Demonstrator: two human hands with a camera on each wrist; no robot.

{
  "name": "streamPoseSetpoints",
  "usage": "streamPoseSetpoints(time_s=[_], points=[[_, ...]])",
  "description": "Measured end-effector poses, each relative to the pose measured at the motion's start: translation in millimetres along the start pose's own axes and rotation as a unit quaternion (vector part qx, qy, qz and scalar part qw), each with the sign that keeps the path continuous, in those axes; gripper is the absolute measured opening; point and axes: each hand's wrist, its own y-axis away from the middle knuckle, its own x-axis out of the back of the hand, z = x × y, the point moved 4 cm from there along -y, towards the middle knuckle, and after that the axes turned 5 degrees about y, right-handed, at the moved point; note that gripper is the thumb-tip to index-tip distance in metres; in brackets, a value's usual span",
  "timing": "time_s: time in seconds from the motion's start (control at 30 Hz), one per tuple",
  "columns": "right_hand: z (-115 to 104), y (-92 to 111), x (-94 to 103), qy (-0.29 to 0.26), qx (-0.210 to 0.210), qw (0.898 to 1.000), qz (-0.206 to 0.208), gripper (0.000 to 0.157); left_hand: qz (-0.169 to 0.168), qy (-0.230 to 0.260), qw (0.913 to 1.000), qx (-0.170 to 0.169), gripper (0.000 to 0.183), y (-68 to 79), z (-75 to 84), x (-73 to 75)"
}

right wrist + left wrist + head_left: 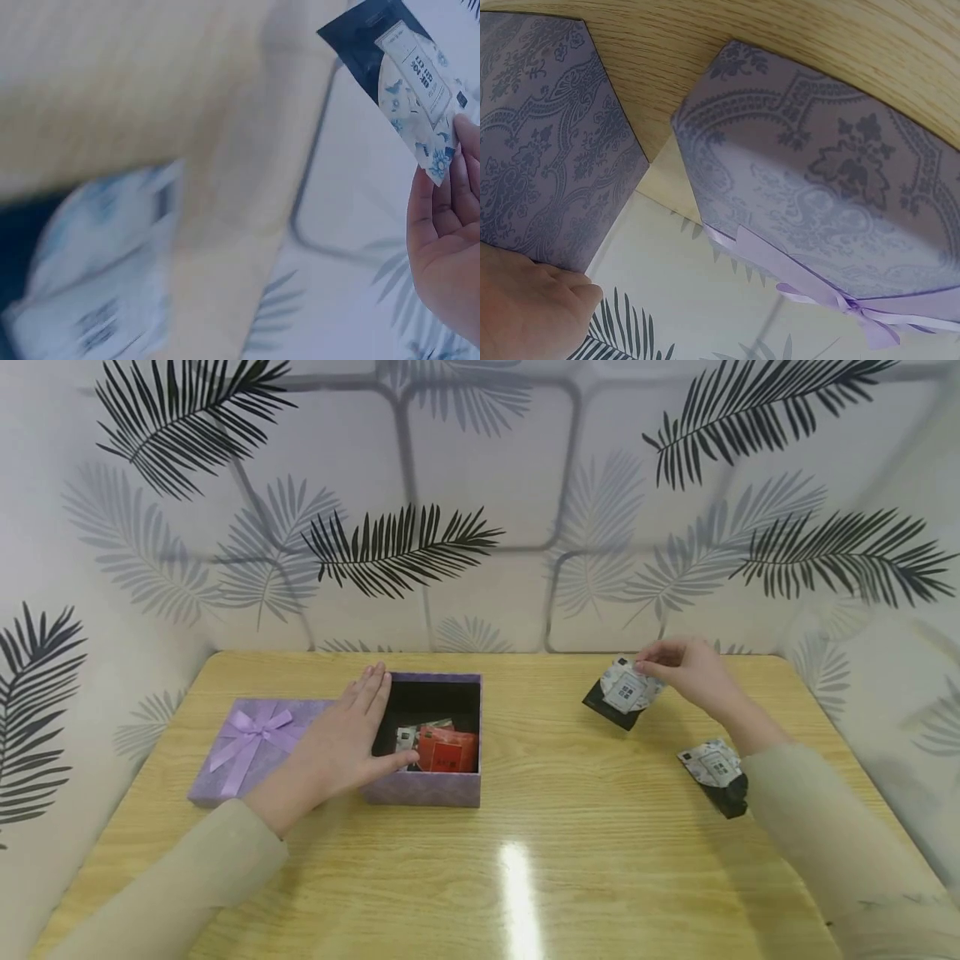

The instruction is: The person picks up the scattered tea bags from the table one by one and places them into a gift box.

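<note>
My left hand (341, 735) lies against the left side of a purple patterned box (422, 790), fingers straight along its rim and thumb over the front edge. Inside the box's black interior are a red sachet (457, 752) and a silvery-white sachet (406, 739), partly covered. Over the back right of the table, my right hand (693, 672) pinches one corner of a black-and-white floral sachet (628, 689). The right wrist view shows this sachet (416, 82) between thumb and fingers, tilted. A similar sachet (716, 768) rests on the table near the right forearm.
The purple lid (232, 743) with a lilac ribbon bow (258, 727) sits on the wooden table (592, 860) left of the box, partly behind the left hand. A wall with a palm-leaf print (480, 468) closes off the back.
</note>
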Motion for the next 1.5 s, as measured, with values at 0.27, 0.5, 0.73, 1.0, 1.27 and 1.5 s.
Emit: streamPoseSetpoints(time_s=[0.27, 0.5, 0.73, 1.0, 1.27, 1.5], points=[[-59, -21, -13.6, -0.042, 0.033, 0.998, 0.012, 0.023, 0.001, 0.000, 1.0000, -0.002, 0.116, 0.3, 0.4, 0.3], [-106, -29, -28.0, -0.076, 0.088, 0.993, 0.019, 0.019, -0.004, -0.002, 1.0000, 0.002, 0.117, -0.1, -0.8, -0.6], [-144, -34, -46.1, -0.099, 0.119, 0.988, 0.008, 0.017, -0.004, -0.004, 1.0000, 0.001, 0.116, -0.3, -0.8, 0.0], [-181, -35, -69.4, -0.146, 0.165, 0.975, -0.005, 0.012, 0.000, -0.002, 1.0000, -0.003, 0.116, -0.3, -0.5, 0.5], [-202, -34, -94.4, -0.164, 0.168, 0.971, -0.037, 0.012, 0.004, 0.008, 1.0000, 0.000, 0.116, 0.5, -0.7, -0.3], [-216, -30, -113.0, -0.141, 0.192, 0.970, -0.059, 0.012, 0.006, 0.020, 0.9998, 0.006, 0.117, -1.1, -1.8, -0.5]])
